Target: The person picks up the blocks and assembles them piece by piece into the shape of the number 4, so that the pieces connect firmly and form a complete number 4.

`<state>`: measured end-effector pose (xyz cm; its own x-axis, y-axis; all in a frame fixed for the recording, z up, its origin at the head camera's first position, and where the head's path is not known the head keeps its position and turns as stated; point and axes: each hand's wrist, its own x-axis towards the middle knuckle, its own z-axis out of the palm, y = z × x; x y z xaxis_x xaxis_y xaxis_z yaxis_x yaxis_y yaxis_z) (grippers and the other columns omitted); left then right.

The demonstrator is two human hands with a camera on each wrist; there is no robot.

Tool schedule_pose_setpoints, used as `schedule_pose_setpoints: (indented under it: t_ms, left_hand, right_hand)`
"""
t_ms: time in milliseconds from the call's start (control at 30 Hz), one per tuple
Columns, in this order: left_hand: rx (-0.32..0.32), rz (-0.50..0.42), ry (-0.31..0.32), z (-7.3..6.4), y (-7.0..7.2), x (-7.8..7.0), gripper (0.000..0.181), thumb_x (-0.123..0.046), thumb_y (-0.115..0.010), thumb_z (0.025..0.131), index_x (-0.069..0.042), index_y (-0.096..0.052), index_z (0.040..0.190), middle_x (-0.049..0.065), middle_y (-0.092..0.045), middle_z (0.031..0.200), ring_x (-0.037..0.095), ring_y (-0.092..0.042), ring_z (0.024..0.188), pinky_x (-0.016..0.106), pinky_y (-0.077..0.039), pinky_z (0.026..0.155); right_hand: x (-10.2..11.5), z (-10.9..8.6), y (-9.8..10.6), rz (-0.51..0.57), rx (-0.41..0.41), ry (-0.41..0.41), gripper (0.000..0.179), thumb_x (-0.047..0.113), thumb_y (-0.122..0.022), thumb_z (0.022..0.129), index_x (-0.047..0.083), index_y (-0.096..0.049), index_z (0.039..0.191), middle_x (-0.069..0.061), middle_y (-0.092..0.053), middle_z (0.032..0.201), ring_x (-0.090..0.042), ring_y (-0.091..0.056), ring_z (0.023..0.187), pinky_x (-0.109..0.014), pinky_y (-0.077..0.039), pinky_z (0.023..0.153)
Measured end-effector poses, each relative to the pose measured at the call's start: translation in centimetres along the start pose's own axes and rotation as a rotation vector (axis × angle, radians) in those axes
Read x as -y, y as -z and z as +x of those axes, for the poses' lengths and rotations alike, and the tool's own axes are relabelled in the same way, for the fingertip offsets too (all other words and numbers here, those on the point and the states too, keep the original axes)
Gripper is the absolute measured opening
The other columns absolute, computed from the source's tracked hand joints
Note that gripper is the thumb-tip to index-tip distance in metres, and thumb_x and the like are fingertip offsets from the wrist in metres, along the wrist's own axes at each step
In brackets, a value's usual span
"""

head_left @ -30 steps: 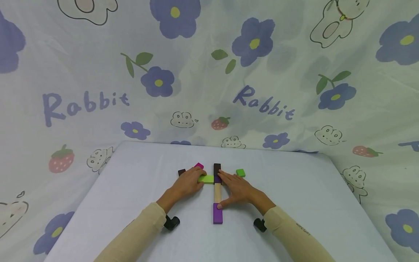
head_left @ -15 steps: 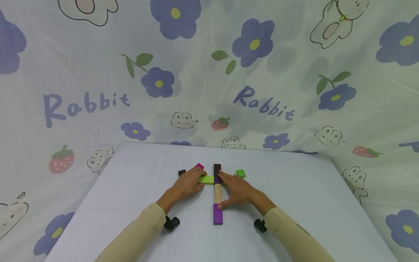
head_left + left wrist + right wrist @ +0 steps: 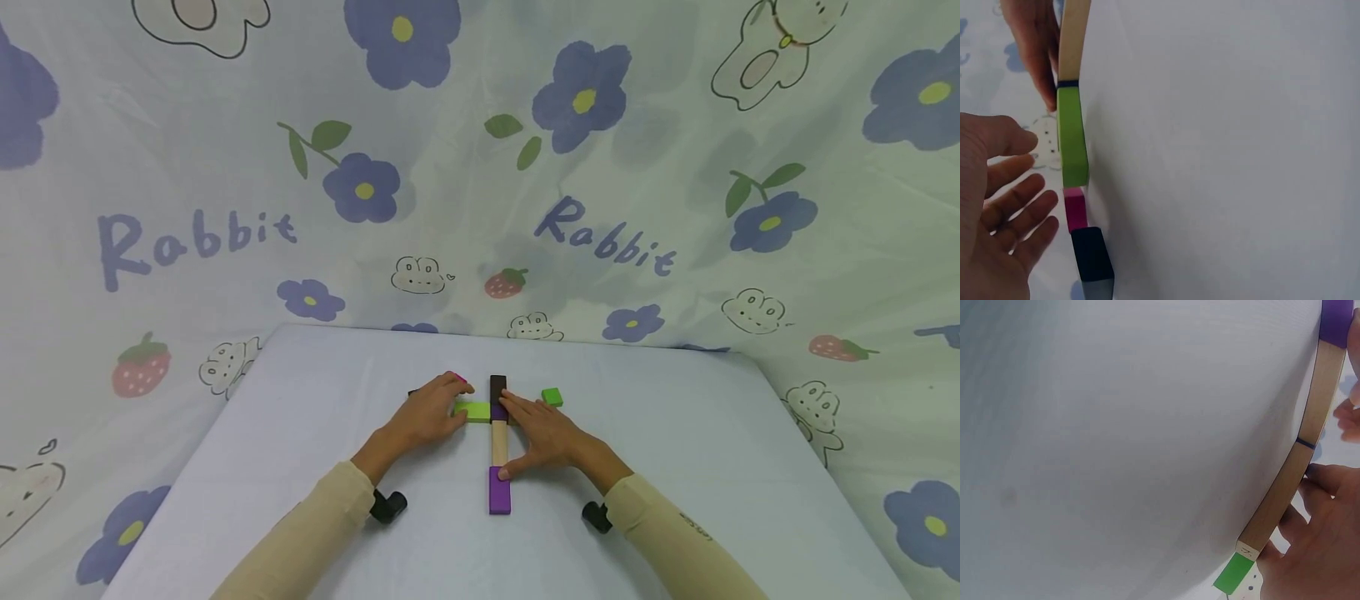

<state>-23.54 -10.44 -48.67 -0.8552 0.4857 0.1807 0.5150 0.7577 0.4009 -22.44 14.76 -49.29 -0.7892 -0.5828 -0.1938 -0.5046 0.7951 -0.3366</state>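
- Left hand (image 3: 427, 414) has lifted and drawn back a little since the earlier frame, its fingers spreading off the lime block (image 3: 477, 412); the right hand (image 3: 550, 437) and the blocks look unmoved.
- Lime lies flat on the table (image 3: 675, 483), its right end against the dark purple block (image 3: 498, 412) at the middle of a cross.
- Round that middle: the black block (image 3: 498, 388) on the far side, the tan block (image 3: 499, 443) on the near side with the purple block (image 3: 499, 492) beyond it, and the wood block (image 3: 1277, 497) under the right hand.
- Left grip is released: the left wrist view shows loosely bent fingers and a gap between thumb and lime.
- Right holds nothing in a pinch; its fingers lie outstretched, tips at the black and dark purple blocks, thumb resting at the near edge of purple. How hard it presses, I cannot tell.
- Magenta (image 3: 1075, 210) and a dark block (image 3: 1092, 254) sit near the left hand; green (image 3: 552, 397) lies beyond the right, apart from the cross.
- These pieces look like painted wood: probably light, stiff and hard to damage, perhaps slick on the painted faces.
- Lime is best pinched across its long sides near the free left end, lightly, since a sideways knock would likely skew the joint.
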Motion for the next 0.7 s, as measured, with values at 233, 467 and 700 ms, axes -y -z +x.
schedule_pose_setpoints:
  t_ms: [233,467,700]
  left_hand:
    - [-0.025,-0.034,0.044,0.2,0.5,0.6,0.04,-0.016,-0.074,0.09,-0.008,-0.065,0.129,0.004,-0.061,0.12,0.019,-0.058,0.108,0.04,-0.051,0.1]
    - [-0.036,-0.029,0.107,0.6,0.5,1.7,0.046,-0.018,-0.075,0.09,-0.011,-0.062,0.134,0.007,-0.057,0.13,0.024,-0.055,0.122,0.045,-0.048,0.105]
    - [0.001,-0.065,0.16,1.6,1.2,2.8,0.057,-0.018,-0.076,0.091,-0.011,-0.054,0.143,0.012,-0.049,0.147,0.031,-0.045,0.138,0.051,-0.038,0.113]
  right_hand:
    - [0.0,0.0,0.0,0.002,0.003,-0.007,0.125,0.078,-0.075,0.068,0.017,-0.021,0.163,0.003,-0.015,0.169,-0.024,-0.022,0.153,-0.05,-0.016,0.123]
    - [0.2,-0.1,0.2,0.013,0.004,-0.008,0.124,0.075,-0.077,0.069,0.016,-0.022,0.163,0.002,-0.016,0.169,-0.024,-0.023,0.152,-0.051,-0.017,0.122]
    - [0.4,-0.1,0.4,0.007,0.011,-0.011,0.122,0.074,-0.077,0.071,0.016,-0.021,0.163,0.001,-0.016,0.169,-0.024,-0.022,0.153,-0.051,-0.017,0.123]
